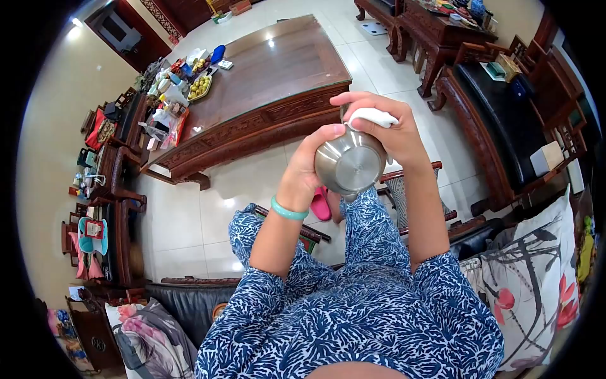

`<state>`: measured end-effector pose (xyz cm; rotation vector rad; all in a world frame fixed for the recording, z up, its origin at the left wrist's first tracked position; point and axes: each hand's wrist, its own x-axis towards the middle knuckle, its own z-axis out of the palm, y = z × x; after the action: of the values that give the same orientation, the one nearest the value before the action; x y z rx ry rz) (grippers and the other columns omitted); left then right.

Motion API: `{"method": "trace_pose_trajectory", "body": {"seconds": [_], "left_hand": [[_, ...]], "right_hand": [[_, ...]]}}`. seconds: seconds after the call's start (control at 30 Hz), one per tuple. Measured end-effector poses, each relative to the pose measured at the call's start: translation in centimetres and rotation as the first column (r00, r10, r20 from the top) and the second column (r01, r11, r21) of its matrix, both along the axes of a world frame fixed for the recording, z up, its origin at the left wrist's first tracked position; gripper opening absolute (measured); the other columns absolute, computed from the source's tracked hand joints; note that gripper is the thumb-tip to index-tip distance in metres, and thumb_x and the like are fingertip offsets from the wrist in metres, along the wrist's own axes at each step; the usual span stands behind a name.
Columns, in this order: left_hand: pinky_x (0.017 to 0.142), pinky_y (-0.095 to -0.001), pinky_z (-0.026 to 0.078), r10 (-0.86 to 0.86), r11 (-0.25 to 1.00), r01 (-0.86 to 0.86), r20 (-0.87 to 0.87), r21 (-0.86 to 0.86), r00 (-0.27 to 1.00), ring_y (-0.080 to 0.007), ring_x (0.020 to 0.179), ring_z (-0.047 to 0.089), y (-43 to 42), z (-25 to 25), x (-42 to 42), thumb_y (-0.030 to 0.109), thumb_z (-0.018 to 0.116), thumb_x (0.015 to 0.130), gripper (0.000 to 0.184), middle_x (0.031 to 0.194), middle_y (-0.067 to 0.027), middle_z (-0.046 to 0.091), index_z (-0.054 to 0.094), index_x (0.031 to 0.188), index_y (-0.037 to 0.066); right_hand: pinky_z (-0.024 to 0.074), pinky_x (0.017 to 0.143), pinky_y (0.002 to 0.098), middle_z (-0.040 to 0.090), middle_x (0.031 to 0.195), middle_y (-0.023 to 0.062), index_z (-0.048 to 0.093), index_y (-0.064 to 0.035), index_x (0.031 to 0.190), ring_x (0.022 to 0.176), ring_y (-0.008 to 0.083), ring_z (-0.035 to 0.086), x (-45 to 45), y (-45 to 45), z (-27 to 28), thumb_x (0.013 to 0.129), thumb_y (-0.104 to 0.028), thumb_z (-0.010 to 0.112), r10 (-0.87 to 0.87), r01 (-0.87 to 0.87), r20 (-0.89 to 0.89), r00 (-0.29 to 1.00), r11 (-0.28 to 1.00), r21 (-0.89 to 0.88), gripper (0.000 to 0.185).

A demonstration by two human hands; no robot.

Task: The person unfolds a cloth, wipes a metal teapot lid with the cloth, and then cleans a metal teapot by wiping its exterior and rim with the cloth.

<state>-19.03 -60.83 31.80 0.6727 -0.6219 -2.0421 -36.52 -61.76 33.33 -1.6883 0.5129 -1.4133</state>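
Note:
A shiny stainless steel cup (pixel 350 165) is held up in front of me, its round base turned towards me. My left hand (pixel 309 155) is wrapped around its left side, the thumb along the upper edge. On the other side, my right hand (pixel 403 129) pinches a folded white cloth (pixel 374 118) between thumb and fingers, against the cup's upper right. Whether it is cloth or tissue is hard to tell. The cup's opening faces away and is hidden. A pale green bangle (pixel 289 210) circles my left wrist.
A large carved wooden table (pixel 278 57) stands ahead, with a plate of yellow-green fruit (pixel 199 88) and bags at its left end. A black-cushioned wooden bench (pixel 499 114) is at the right. Cushions (pixel 527 278) lie beside me. A pink slipper (pixel 320 203) shows below the cup.

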Motion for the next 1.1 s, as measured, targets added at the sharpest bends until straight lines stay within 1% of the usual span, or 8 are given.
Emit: {"method": "trace_pose_trajectory", "body": {"seconds": [0.17,0.23,0.37,0.53,0.63,0.8,0.87,1.1], "left_hand": [[0.066,-0.0274,0.055,-0.144,0.949,0.184,0.167,-0.257,0.976,-0.016,0.071,0.067,-0.6,-0.5,0.4,0.019,0.068,0.079,0.03,0.086,-0.0107,0.068,0.063,0.098,-0.003],[0.064,-0.0242,0.053,-0.115,0.949,0.165,0.192,-0.27,0.975,-0.0126,0.07,0.065,-0.5,-0.2,0.5,0.016,0.07,0.078,0.029,0.085,-0.0097,0.068,0.063,0.097,-0.005],[0.063,-0.0231,0.051,-0.106,0.903,0.23,0.331,-0.364,0.938,-0.0121,0.068,0.065,-0.5,-0.1,1.3,0.012,0.073,0.075,0.026,0.083,-0.0095,0.068,0.065,0.093,-0.006],[0.062,-0.0222,0.049,-0.016,0.847,0.279,0.502,-0.453,0.864,-0.0098,0.065,0.061,0.1,1.0,0.9,0.007,0.077,0.067,0.026,0.079,-0.0074,0.067,0.067,0.086,-0.007],[0.06,-0.022,0.048,0.04,0.786,0.329,0.574,-0.523,0.818,-0.0092,0.065,0.06,0.2,0.9,0.7,0.007,0.077,0.064,0.025,0.079,-0.0065,0.066,0.067,0.083,-0.007],[0.061,-0.0219,0.048,0.034,0.777,0.305,0.522,-0.55,0.853,-0.0092,0.067,0.061,-0.4,0.9,0.9,0.007,0.079,0.065,0.023,0.074,-0.0058,0.066,0.069,0.082,-0.006],[0.061,-0.0218,0.048,-0.053,0.844,0.31,0.506,-0.438,0.861,-0.0094,0.066,0.061,-0.9,0.6,1.5,0.007,0.078,0.065,0.024,0.074,-0.0066,0.067,0.069,0.082,-0.006],[0.061,-0.022,0.049,0.084,0.845,0.241,0.564,-0.477,0.822,-0.0092,0.063,0.061,-0.1,0.6,0.1,0.004,0.077,0.064,0.022,0.073,-0.0063,0.067,0.069,0.081,-0.007]], "right_hand": [[0.0492,0.087,0.0326,0.065,0.113,0.0148,0.069,-0.0006,0.09,0.1,0.0193,0.063,0.4,-0.3,0.1,0.081,-0.006,0.069,-0.143,0.125,0.078,0.987,0.971,0.206,0.011],[0.0485,0.091,0.0343,0.061,0.122,0.0171,0.068,-0.0003,0.092,0.105,0.0231,0.062,-0.3,-0.8,-0.5,0.082,-0.007,0.068,0.096,-0.102,0.119,0.988,0.994,0.045,0.012],[0.0474,0.094,0.0373,0.055,0.128,0.0215,0.068,0.0004,0.093,0.111,0.0276,0.06,-0.5,0.0,-0.6,0.083,-0.008,0.068,0.226,-0.252,0.183,0.957,0.959,0.132,0.013],[0.053,0.085,0.0348,0.067,0.099,0.0175,0.062,0.0021,0.099,0.098,0.0233,0.065,0.1,-0.1,0.1,0.091,-0.014,0.062,0.119,-0.179,0.226,0.967,0.947,0.268,0.018],[0.0532,0.084,0.0342,0.067,0.097,0.0174,0.062,0.0017,0.097,0.095,0.0228,0.065,0.0,-0.3,-0.1,0.091,-0.014,0.062,0.136,-0.231,0.237,0.962,0.87,0.436,0.017],[0.0525,0.085,0.0348,0.067,0.1,0.0198,0.063,0.0016,0.095,0.095,0.023,0.065,-0.2,0.6,-1.0,0.088,-0.014,0.065,0.182,-0.327,0.389,0.903,0.879,0.348,0.017],[0.0517,0.086,0.0344,0.067,0.102,0.0196,0.065,0.0015,0.092,0.097,0.0232,0.065,-0.2,0.9,-1.5,0.087,-0.011,0.064,0.265,-0.322,0.358,0.895,0.94,0.109,0.014],[0.0511,0.075,0.0289,0.067,0.086,0.0096,0.064,0.0015,0.092,0.082,0.0155,0.063,0.5,0.1,-1.4,0.091,-0.014,0.062,0.016,-0.07,0.199,0.98,0.96,0.27,0.015]]}}
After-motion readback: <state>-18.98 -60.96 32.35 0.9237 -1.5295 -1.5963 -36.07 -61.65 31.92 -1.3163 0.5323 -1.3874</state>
